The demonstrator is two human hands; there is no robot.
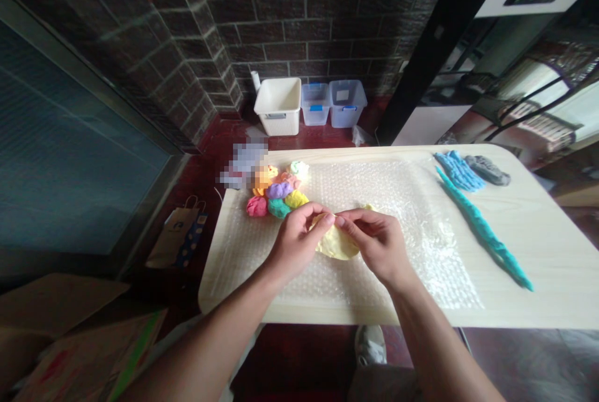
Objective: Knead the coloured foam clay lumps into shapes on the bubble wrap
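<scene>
Where both hands (294, 230) pinch: far rim of pale yellow dough (337, 245), fingertips nearly closed
Dough feel: probably light, squishy, tears easy
Best grip: broad support underneath, between hands

Daylight from R side; dark brick wall (304, 15) dim. Glare on bubble wrap (388, 183). Edges blurred, stretched.

Seeing a cream bin (279, 99) near twelve o'clock on the floor (290, 364), with two clear tubs (347, 102) just to its right, before a dark brick wall (306, 9). Noticing a black-and-white machine (433, 52) standing at two o'clock. Finding a brown paper bag (169, 243) between eight and nine, and cardboard (60, 308) lying at eight.
</scene>
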